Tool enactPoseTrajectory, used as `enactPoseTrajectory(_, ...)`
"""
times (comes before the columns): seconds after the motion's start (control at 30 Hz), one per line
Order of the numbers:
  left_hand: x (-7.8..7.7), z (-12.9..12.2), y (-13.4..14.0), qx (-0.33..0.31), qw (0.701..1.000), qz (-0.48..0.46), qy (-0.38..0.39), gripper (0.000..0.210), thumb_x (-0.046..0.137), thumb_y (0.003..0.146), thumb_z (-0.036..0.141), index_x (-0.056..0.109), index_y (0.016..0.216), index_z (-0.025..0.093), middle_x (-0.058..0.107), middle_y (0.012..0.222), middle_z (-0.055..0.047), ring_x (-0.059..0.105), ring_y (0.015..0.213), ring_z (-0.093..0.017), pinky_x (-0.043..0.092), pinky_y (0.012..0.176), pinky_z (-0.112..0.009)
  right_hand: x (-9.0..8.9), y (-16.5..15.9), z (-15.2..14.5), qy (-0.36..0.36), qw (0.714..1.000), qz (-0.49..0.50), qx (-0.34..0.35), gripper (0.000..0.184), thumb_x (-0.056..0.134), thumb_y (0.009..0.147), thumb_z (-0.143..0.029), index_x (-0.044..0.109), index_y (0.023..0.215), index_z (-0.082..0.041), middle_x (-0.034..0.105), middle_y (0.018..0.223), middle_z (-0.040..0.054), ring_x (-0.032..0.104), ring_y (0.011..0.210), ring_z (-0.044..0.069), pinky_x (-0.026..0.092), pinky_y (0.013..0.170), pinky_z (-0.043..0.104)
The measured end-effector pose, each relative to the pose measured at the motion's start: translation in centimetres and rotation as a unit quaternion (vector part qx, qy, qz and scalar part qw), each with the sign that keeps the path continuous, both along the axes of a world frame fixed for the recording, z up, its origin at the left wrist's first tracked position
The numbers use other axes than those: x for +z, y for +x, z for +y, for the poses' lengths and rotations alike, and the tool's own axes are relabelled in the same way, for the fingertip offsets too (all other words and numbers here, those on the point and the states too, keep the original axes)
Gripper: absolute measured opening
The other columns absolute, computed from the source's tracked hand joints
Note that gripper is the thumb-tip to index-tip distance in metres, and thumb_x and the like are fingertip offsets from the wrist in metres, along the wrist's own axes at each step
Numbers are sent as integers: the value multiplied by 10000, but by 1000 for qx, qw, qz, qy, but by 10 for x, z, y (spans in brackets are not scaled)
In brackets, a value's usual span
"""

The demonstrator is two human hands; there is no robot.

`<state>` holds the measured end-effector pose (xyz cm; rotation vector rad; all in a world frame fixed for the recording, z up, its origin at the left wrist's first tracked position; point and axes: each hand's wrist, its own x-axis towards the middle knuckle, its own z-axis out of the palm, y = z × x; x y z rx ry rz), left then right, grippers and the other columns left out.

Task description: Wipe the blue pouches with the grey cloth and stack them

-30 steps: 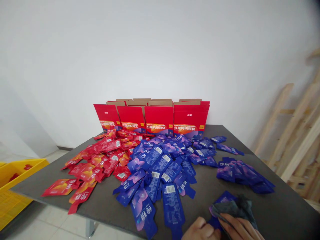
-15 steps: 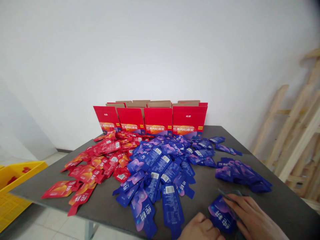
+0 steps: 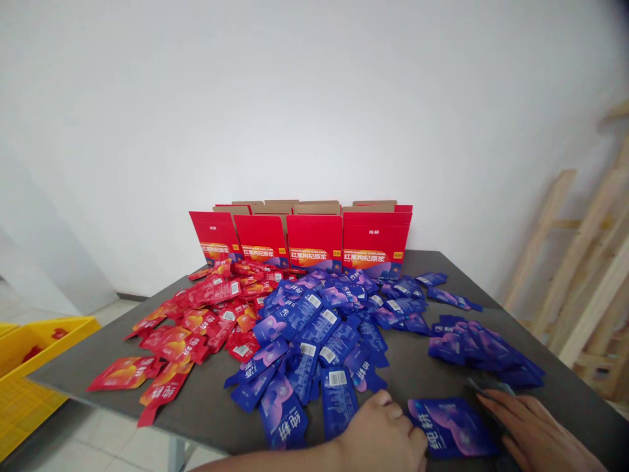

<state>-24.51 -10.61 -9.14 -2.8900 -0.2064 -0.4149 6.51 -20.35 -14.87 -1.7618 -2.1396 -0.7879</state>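
Observation:
A blue-purple pouch lies flat near the front right of the table. My left hand is closed, its curled fingers at the left end of this pouch; the fingertips are partly hidden. At the pouch's right side is my right hand, with a thin grey cloth-like piece under its fingers. Just left of my left hand spreads a large pile of blue pouches, some with barcodes facing up. Beyond my right hand rests a smaller stack of blue pouches.
A heap of red pouches covers the table's left part. Red cartons with raised flaps stand in rows at the back of the dark table. A yellow crate is at the left, and wooden frames lean at the right.
My right hand has moved right with the grey piece, uncovering more of the pouch. The pouch has turned to lie more sideways. My left hand has shifted up slightly, and more forearm shows.

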Motion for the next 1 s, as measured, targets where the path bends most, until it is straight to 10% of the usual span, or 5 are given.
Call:
enactPoseTrajectory(0.13,16,4,21,-1,1000,11,8,463,569,943,577,592,1045,126,686,1022,-93,645,917,-221,453,753,-352,34,-46,42,-28,999,-9,-14,495,504,804,-137,694,1250,-233,702,1291,53,639,1144,242,540,974,408)
enactPoseTrajectory(0.3,18,2,45,-22,998,67,-1,340,627,927,428,592,1036,108,680,837,-65,658,751,-210,465,585,-329,39,-57,89,-48,998,-14,-38,589,457,760,-15,677,1278,-191,679,1345,63,662,1064,243,584,802,363)
enactPoseTrajectory(0.57,43,50,44,-53,996,73,8,136,509,980,197,616,1042,139,725,897,-41,706,789,-196,520,579,-335,20,-1,58,-36,996,23,-80,548,433,784,-40,697,1242,-183,694,1315,73,671,1057,256,605,810,405)
enactPoseTrajectory(0.77,70,111,117,9,990,-25,-140,324,449,998,140,639,1255,194,722,1241,-31,669,1166,-181,518,1012,-318,15,-4,56,-40,992,66,-104,525,453,826,-111,663,1300,-193,674,1343,99,649,1141,258,584,885,420)
enactPoseTrajectory(1.0,39,128,182,34,985,-18,-170,450,358,1025,111,540,1434,162,561,1496,-33,482,1408,-129,371,1183,-302,14,3,45,-57,990,92,-85,474,478,822,-164,709,1232,-224,706,1292,58,635,1200,253,524,1041,460)
